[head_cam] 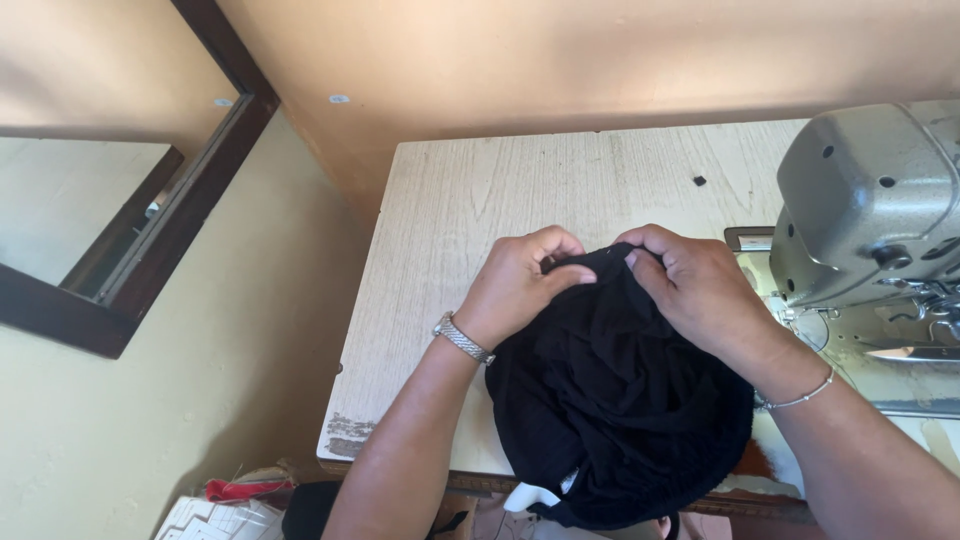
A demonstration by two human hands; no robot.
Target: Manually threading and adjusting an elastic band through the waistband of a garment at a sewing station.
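Black fabric (615,400), soft and gathered into a rumpled mound, lies on a pale wooden table (480,190) directly in front of the person, seen from above through a head-worn camera. Its lower part hangs over the table's near edge, where a small white patch shows beneath it. Both hands grip the fabric's upper edge. The left hand (520,280), with a silver metal watchband at the wrist, has its fingers curled and closed on the cloth, thumb pressing over the top. The right hand (700,285), with a thin silver bracelet at the wrist, pinches the same edge just beside the left, so that the two hands nearly touch. To the right stands a grey metal sewing machine (870,200), near the right hand but apart from it, with the fabric not under its needle area. A tiny dark speck (699,181) sits on the tabletop behind the hands. The table's near left corner is worn and chipped. On the left wall hangs a dark-framed mirror (150,220), and red and white scraps (235,500) lie low down beside the table.
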